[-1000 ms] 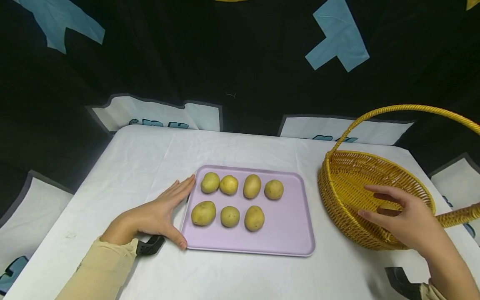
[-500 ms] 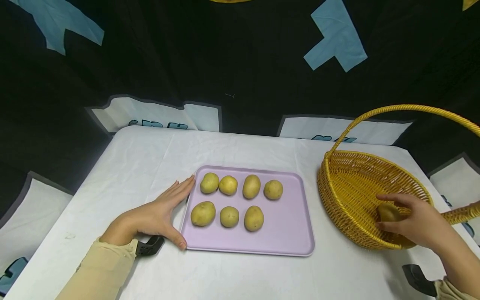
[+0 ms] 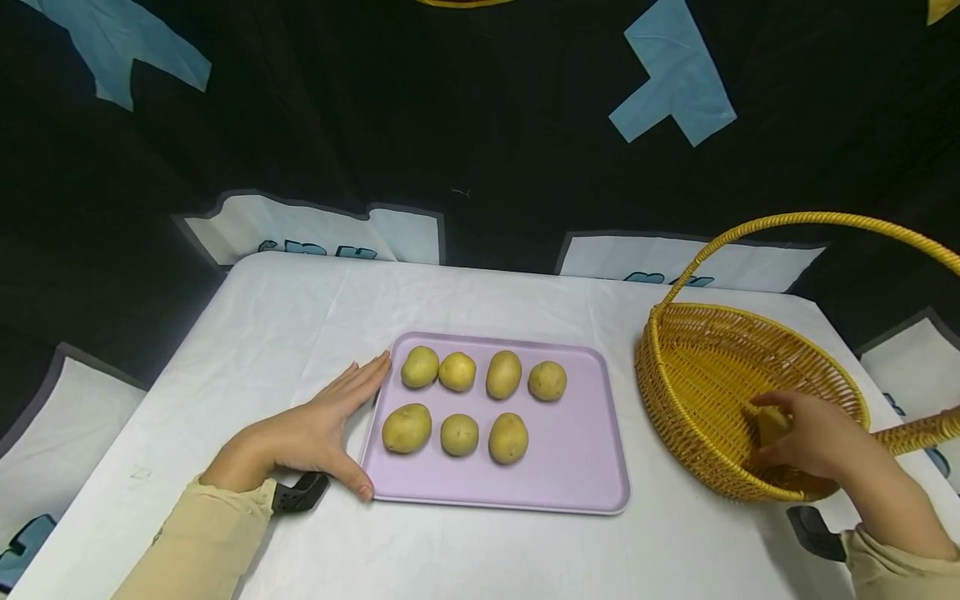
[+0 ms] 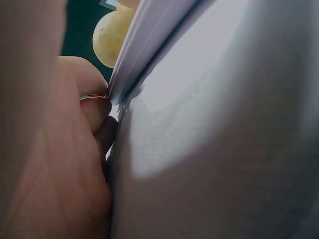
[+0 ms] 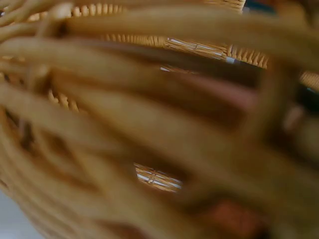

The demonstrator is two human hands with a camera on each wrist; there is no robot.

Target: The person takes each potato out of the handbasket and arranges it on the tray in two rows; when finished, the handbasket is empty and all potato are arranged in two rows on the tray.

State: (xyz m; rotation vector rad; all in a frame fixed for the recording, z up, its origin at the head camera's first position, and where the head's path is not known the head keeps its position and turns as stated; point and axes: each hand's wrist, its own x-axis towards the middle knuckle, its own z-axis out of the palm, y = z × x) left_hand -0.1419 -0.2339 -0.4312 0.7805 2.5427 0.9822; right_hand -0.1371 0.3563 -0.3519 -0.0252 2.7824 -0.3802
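In the head view a lilac tray (image 3: 573, 458) lies on the white-covered table, with several potatoes (image 3: 507, 438) on it in two rows. My left hand (image 3: 315, 429) rests along the tray's left edge, fingers straight and spread, thumb at the near corner. The left wrist view shows its fingertips touching the tray's side. To the right stands a yellow wicker basket (image 3: 693, 392) with a tall handle. Inside it my right hand (image 3: 813, 437) grips a potato (image 3: 772, 425), partly hidden by the fingers. Blurred basket weave (image 5: 149, 109) fills most of the right wrist view.
The basket handle (image 3: 802, 218) arches high over the basket and comes down beside the right wrist. White cloth (image 3: 465, 550) covers the table. Behind the table hangs a black curtain (image 3: 450, 125) with blue shapes.
My right hand has lowered into the basket and closed round a potato; in the last half second it has shifted slightly left with it. The left hand and tray have stayed put.
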